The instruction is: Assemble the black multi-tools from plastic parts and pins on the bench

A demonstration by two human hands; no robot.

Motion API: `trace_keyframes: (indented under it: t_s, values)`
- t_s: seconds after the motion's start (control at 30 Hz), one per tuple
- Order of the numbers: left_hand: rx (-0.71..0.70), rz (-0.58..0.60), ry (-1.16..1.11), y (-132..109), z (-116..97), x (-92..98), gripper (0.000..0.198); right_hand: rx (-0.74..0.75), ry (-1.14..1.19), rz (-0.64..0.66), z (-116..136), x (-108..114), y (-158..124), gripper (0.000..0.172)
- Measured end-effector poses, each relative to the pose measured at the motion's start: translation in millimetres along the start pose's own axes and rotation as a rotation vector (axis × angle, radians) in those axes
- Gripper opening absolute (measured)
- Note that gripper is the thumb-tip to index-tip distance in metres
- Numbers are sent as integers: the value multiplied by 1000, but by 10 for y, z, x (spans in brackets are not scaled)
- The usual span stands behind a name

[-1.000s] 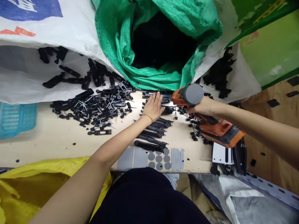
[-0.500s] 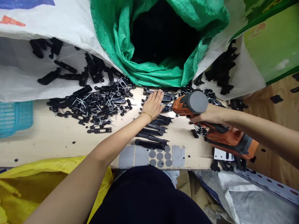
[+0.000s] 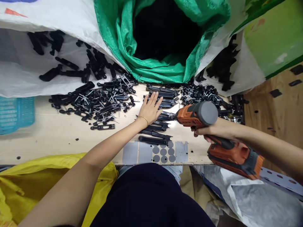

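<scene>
My right hand (image 3: 210, 128) is wrapped round the grip of an orange and black cordless power driver (image 3: 194, 114). Its nose points left and meets the end of a black plastic part (image 3: 165, 116) in a column of similar parts. My left hand (image 3: 150, 108) lies flat with fingers spread over the left side of that column, pressing on the parts under it. The lowest black part (image 3: 152, 139) lies just above grey stickers. What the fingers cover is hidden, and the driver's tip is too small to make out.
Heaps of small black pieces with metal pins lie left (image 3: 101, 104) and right (image 3: 199, 94) of the column. A green sack (image 3: 163, 74) gapes at the back. A yellow bag (image 3: 59, 160) hangs at the front left, near a blue basket (image 3: 17, 115). Grey round stickers (image 3: 163, 152) mark the table's front.
The driver has come toward me and slightly right, to a lower part in the column. My left hand has slid a little toward me with its fingers spread wider.
</scene>
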State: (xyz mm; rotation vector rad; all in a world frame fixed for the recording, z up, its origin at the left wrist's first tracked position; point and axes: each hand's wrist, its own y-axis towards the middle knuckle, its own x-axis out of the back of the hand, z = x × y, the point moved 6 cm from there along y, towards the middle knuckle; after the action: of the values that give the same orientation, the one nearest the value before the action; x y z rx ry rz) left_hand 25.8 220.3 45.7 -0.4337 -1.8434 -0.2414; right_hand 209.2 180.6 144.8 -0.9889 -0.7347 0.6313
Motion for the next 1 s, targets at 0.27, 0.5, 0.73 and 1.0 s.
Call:
trace_keyframes:
  t_s: [0.27,0.5,0.73,1.0]
  values:
    - [-108,33,21,77,-13,-105,52,74,-217,-11,121,-27,206,13]
    - [-125,-3,-11,-177,37,124,54,140,-130,-76,22,-193,-46,33]
    - [-44,31,-39,-598,104,12,47,94,-104,13,-110,-496,-19,12]
    - [-49,7,-33,-543,150,-62,45,200,-165,-5,92,-536,110,24]
